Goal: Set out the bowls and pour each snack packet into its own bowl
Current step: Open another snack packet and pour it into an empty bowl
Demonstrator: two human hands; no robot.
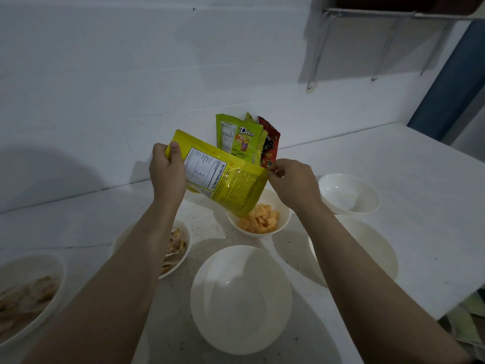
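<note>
A yellow snack packet (225, 177) hangs tilted, mouth down, over a white bowl (284, 219) that holds orange snack pieces (261, 219). My left hand (168, 174) grips the packet's raised bottom end. My right hand (291, 179) pinches the packet's right edge near the opening. Behind, a green packet (236, 137) and a red packet (270, 143) lean upright against the wall. White bowls without snacks stand at the front centre (241, 298), the right (367, 248) and the far right (349, 193).
Two filled bowls stand on the left: one (181, 243) partly under my left forearm, one (31, 292) at the left edge. The white counter (420, 232) ends at the right, with cloth (469, 319) below. A wire rack (367, 35) hangs on the wall.
</note>
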